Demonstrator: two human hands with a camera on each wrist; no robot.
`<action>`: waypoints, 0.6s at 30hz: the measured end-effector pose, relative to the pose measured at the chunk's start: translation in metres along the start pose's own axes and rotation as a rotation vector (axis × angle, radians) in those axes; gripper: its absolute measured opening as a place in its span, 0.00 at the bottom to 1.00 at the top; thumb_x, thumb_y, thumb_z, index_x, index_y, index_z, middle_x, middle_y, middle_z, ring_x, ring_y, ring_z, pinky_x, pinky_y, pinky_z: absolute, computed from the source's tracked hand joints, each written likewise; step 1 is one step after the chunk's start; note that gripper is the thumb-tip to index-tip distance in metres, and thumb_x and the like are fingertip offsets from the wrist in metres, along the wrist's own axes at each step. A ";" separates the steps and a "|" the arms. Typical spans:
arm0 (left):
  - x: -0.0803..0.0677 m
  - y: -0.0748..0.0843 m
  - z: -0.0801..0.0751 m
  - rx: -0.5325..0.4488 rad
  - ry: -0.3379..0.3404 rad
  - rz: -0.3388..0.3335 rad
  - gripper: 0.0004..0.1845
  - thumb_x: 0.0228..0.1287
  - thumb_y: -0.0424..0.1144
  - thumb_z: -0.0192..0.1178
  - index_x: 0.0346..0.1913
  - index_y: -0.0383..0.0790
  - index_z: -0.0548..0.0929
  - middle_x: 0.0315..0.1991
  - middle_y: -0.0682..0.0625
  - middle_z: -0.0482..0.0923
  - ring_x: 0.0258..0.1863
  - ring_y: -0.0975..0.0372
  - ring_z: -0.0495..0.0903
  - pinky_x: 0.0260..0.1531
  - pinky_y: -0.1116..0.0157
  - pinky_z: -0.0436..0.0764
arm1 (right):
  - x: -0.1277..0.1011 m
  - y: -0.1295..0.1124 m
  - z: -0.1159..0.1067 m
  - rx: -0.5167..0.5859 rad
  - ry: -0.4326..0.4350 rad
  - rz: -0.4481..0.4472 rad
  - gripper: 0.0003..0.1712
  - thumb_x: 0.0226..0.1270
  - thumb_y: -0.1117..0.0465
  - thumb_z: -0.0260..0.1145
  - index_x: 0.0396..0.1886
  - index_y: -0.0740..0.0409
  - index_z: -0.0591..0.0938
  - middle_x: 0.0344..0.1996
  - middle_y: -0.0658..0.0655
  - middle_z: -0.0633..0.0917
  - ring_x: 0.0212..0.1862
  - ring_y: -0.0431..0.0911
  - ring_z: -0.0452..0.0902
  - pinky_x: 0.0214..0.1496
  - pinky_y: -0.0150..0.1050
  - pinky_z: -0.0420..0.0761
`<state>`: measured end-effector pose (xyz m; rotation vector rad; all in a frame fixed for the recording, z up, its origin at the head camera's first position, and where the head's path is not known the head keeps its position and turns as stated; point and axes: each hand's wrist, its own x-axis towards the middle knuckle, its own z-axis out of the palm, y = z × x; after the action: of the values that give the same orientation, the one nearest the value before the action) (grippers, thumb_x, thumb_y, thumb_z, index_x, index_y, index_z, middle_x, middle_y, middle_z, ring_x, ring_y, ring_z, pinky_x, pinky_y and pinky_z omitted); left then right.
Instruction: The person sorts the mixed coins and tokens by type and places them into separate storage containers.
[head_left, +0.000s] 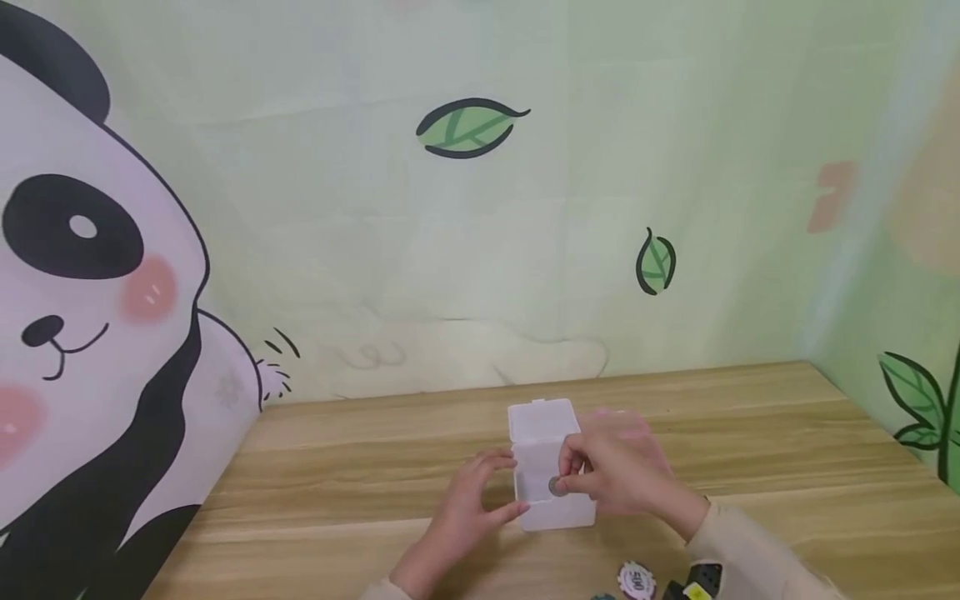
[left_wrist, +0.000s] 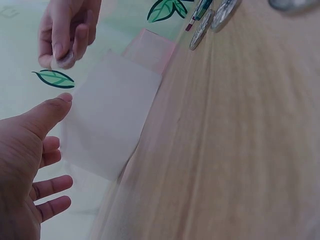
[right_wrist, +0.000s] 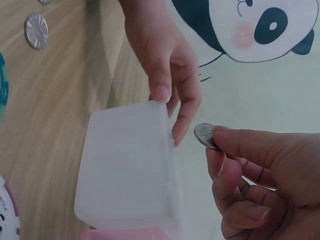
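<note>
A small translucent white plastic box (head_left: 551,492) (left_wrist: 107,117) (right_wrist: 127,165) stands on the wooden table (head_left: 337,483) with its hinged lid (head_left: 542,421) raised. My left hand (head_left: 472,500) (right_wrist: 165,65) touches the box's left side with thumb and fingertips. My right hand (head_left: 615,479) (left_wrist: 67,30) (right_wrist: 260,175) pinches a silver coin (head_left: 556,487) (left_wrist: 65,60) (right_wrist: 204,135) between thumb and fingers, just above the box's open top.
Near the table's front edge lie a poker chip (head_left: 637,580), dark small items (head_left: 701,579) and loose coins (right_wrist: 36,31) (left_wrist: 220,15). A pink box (left_wrist: 150,50) stands behind the white one. A panda and leaf backdrop closes the back and sides.
</note>
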<state>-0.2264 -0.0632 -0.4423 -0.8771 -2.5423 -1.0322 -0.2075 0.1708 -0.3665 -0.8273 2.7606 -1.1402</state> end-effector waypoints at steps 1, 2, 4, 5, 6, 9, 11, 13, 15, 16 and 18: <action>0.000 0.000 0.000 0.003 0.000 0.004 0.26 0.52 0.45 0.71 0.54 0.42 0.77 0.59 0.48 0.77 0.60 0.53 0.75 0.61 0.51 0.74 | 0.002 0.001 0.000 -0.013 0.001 0.002 0.10 0.58 0.58 0.71 0.26 0.55 0.77 0.23 0.45 0.79 0.28 0.33 0.69 0.28 0.26 0.72; 0.000 0.000 0.000 0.004 0.001 0.006 0.26 0.52 0.45 0.71 0.54 0.42 0.77 0.59 0.48 0.77 0.60 0.53 0.75 0.61 0.51 0.74 | 0.005 0.001 0.001 -0.025 0.000 0.005 0.10 0.58 0.59 0.71 0.25 0.54 0.77 0.23 0.45 0.79 0.28 0.33 0.69 0.28 0.26 0.72; -0.001 -0.001 0.000 0.006 0.003 0.010 0.26 0.52 0.45 0.71 0.54 0.42 0.77 0.59 0.48 0.77 0.60 0.53 0.75 0.61 0.51 0.74 | 0.009 0.003 0.003 -0.035 0.000 0.012 0.10 0.57 0.59 0.71 0.25 0.55 0.77 0.23 0.46 0.78 0.27 0.34 0.68 0.27 0.26 0.71; -0.001 -0.001 0.000 0.011 0.005 0.015 0.26 0.52 0.45 0.71 0.54 0.42 0.77 0.59 0.48 0.78 0.60 0.53 0.75 0.61 0.51 0.75 | 0.011 0.004 0.005 -0.036 -0.002 0.016 0.10 0.58 0.60 0.71 0.25 0.55 0.76 0.23 0.46 0.78 0.27 0.34 0.68 0.27 0.26 0.71; -0.001 -0.001 0.000 0.016 0.008 0.020 0.26 0.52 0.45 0.71 0.54 0.42 0.77 0.58 0.48 0.78 0.60 0.54 0.75 0.61 0.51 0.75 | 0.014 0.005 0.007 -0.040 -0.004 0.015 0.10 0.58 0.61 0.70 0.25 0.55 0.76 0.23 0.46 0.78 0.27 0.34 0.68 0.26 0.26 0.71; -0.001 -0.002 0.000 0.011 0.016 0.029 0.26 0.52 0.45 0.71 0.54 0.42 0.78 0.58 0.49 0.78 0.60 0.54 0.75 0.61 0.52 0.75 | 0.022 0.006 0.013 -0.040 -0.008 0.032 0.09 0.58 0.63 0.70 0.26 0.56 0.76 0.24 0.48 0.78 0.26 0.36 0.68 0.25 0.26 0.70; -0.001 -0.002 0.000 0.010 0.020 0.039 0.26 0.52 0.45 0.71 0.54 0.42 0.78 0.58 0.49 0.78 0.60 0.54 0.75 0.61 0.52 0.75 | 0.027 0.007 0.018 -0.056 -0.005 0.040 0.10 0.58 0.65 0.70 0.26 0.57 0.75 0.24 0.48 0.78 0.27 0.36 0.68 0.26 0.26 0.69; -0.001 -0.003 0.000 0.002 0.018 0.042 0.26 0.52 0.45 0.71 0.54 0.42 0.78 0.58 0.49 0.78 0.60 0.54 0.75 0.61 0.52 0.75 | 0.031 0.008 0.022 -0.076 -0.003 0.052 0.10 0.57 0.65 0.70 0.25 0.56 0.75 0.23 0.48 0.78 0.27 0.37 0.69 0.26 0.26 0.70; -0.001 -0.003 0.000 0.006 0.015 0.043 0.26 0.52 0.46 0.71 0.54 0.42 0.78 0.58 0.49 0.78 0.60 0.54 0.75 0.61 0.53 0.75 | 0.035 0.009 0.026 -0.098 -0.004 0.051 0.11 0.56 0.66 0.71 0.24 0.56 0.75 0.23 0.47 0.79 0.27 0.36 0.69 0.27 0.26 0.70; -0.001 -0.004 0.000 0.010 0.014 0.043 0.26 0.52 0.46 0.71 0.54 0.42 0.78 0.58 0.49 0.78 0.60 0.54 0.75 0.61 0.53 0.74 | 0.036 0.009 0.028 -0.104 -0.005 0.051 0.11 0.56 0.66 0.71 0.24 0.56 0.75 0.23 0.47 0.79 0.27 0.36 0.69 0.27 0.26 0.70; -0.001 -0.004 -0.001 0.008 0.012 0.038 0.26 0.52 0.46 0.71 0.54 0.42 0.78 0.58 0.49 0.78 0.61 0.54 0.75 0.61 0.53 0.74 | 0.039 0.010 0.031 -0.113 -0.010 0.045 0.11 0.56 0.67 0.71 0.23 0.56 0.75 0.22 0.47 0.79 0.26 0.37 0.69 0.27 0.27 0.70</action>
<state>-0.2277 -0.0663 -0.4444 -0.9105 -2.5084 -1.0128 -0.2383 0.1381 -0.3898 -0.7747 2.8421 -0.9788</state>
